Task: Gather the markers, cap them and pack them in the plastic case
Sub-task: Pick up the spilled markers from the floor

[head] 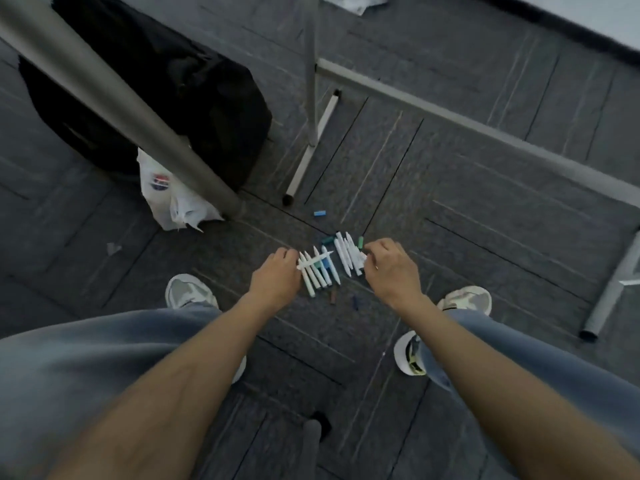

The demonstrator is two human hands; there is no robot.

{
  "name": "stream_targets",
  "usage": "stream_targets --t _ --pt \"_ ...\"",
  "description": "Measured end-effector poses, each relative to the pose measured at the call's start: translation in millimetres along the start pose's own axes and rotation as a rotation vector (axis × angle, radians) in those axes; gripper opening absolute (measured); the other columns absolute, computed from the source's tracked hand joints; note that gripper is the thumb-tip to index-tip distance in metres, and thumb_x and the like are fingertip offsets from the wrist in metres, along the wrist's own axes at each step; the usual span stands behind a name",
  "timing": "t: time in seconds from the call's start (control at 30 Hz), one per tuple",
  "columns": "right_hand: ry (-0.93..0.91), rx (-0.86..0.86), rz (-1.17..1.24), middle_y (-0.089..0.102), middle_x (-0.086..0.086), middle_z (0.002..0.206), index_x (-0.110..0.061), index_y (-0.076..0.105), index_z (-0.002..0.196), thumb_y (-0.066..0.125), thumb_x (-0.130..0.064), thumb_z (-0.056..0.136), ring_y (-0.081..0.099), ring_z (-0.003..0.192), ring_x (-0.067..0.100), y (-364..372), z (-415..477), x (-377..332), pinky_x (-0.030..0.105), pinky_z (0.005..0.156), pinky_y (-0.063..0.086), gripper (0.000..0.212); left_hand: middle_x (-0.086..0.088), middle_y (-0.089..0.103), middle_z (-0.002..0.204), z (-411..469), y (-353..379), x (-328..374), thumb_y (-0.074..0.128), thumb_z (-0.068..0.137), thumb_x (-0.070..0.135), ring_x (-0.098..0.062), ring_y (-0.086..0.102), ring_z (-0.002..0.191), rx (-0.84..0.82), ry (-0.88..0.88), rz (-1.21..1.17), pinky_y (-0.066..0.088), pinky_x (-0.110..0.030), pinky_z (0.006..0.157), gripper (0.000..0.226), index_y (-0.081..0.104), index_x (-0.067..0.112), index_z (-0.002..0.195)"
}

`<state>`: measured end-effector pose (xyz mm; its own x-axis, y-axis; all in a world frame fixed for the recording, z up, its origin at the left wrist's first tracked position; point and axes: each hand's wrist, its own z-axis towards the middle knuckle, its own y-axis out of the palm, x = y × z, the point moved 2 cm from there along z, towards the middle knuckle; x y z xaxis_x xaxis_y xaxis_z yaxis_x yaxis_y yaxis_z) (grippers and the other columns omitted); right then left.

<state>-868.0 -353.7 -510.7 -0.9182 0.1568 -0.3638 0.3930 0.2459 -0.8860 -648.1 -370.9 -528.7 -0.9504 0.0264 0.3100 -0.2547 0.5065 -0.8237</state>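
Several white markers [317, 271] lie side by side on the grey carpet between my feet, with a second bunch of markers [348, 254] just to their right. My left hand [277, 275] reaches down to the left bunch, its fingers curled at a marker that lies crosswise. My right hand [391, 268] is at the right bunch, fingertips pinching the markers' ends. Loose caps lie about: a blue cap [319, 213] farther off, a green cap [360, 242], a brown cap [333, 297] and a dark blue cap [355, 302] close by. No plastic case shows.
A thick metal table leg [114, 98] slants in at the left, with a black bag [166, 98] and a white plastic bag [173, 199] behind it. Thin grey frame legs [311, 81] and a floor bar [485, 126] stand beyond the markers. My shoes [188, 292] flank the pile.
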Motion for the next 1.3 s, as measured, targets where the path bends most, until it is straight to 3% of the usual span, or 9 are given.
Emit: stream_targets --t 0.37,0.53,0.8,0.9,1.07,1.2,1.3 --pt "0.152 -0.094 0.049 0.058 0.003 0.126 -0.016 0.060 0.126 0.050 -0.023 0.096 0.053 0.116 0.024 90.1 49.6 70.3 0.038 0.090 0.046 0.032 -0.008 0.049 0.123 90.4 102.2 -5.8 0.045 0.093 -0.001 -0.026 0.047 0.115 -0.111 0.005 0.019 0.048 -0.042 0.087 0.032 0.049 0.012 0.121" --pt "0.187 -0.161 -0.010 0.056 0.005 0.128 -0.017 0.054 0.133 0.051 -0.023 0.097 0.051 0.119 0.026 111.4 63.0 80.9 0.037 0.090 0.044 0.037 -0.006 0.052 0.121 105.7 123.8 -7.2 0.049 0.095 0.007 -0.025 0.048 0.113 -0.061 -0.054 0.088 0.049 -0.040 0.081 0.028 0.048 0.013 0.122" --pt "0.208 -0.247 -0.137 0.062 0.006 0.112 -0.014 0.059 0.113 0.051 -0.017 0.095 0.058 0.102 0.028 128.3 77.2 88.7 0.035 0.075 0.042 0.020 -0.006 0.056 0.118 118.8 130.2 -6.5 0.049 0.096 0.014 -0.027 0.051 0.112 -0.037 -0.072 0.178 0.046 -0.040 0.082 0.021 0.049 0.013 0.116" --pt "0.185 -0.276 -0.175 0.065 0.008 0.108 -0.013 0.059 0.108 0.050 -0.018 0.094 0.059 0.099 0.029 128.5 82.3 91.9 0.035 0.071 0.040 0.017 -0.008 0.055 0.115 118.6 129.4 -7.5 0.047 0.096 0.014 -0.027 0.051 0.107 -0.064 -0.087 0.059 0.045 -0.040 0.081 0.019 0.051 0.009 0.114" --pt "0.201 -0.304 -0.156 0.064 0.009 0.107 -0.012 0.060 0.106 0.052 -0.016 0.090 0.059 0.098 0.031 127.4 84.2 92.0 0.038 0.078 0.045 0.019 -0.005 0.050 0.088 104.1 122.0 -15.2 0.044 0.099 0.020 -0.021 0.049 0.074 -0.098 -0.201 -0.411 0.039 -0.036 0.062 0.009 0.047 0.011 0.095" --pt "0.221 -0.259 0.043 0.054 0.012 0.111 -0.006 0.057 0.109 0.053 -0.015 0.092 0.057 0.094 0.035 128.2 74.3 85.1 0.041 0.079 0.046 0.020 -0.007 0.052 0.081 82.2 114.7 -15.3 0.034 0.103 0.025 -0.017 0.048 0.066 -0.078 -0.357 -0.674 0.038 -0.036 0.058 0.016 0.043 0.012 0.099" --pt "0.187 -0.185 0.216 0.048 0.008 0.107 -0.006 0.053 0.104 0.050 -0.015 0.096 0.053 0.087 0.029 127.5 64.6 68.5 0.037 0.073 0.039 0.011 -0.005 0.049 0.075 62.0 120.0 -17.8 0.032 0.103 0.026 -0.016 0.044 0.060 -0.093 -0.402 -0.707 0.035 -0.035 0.055 0.017 0.041 0.012 0.105"
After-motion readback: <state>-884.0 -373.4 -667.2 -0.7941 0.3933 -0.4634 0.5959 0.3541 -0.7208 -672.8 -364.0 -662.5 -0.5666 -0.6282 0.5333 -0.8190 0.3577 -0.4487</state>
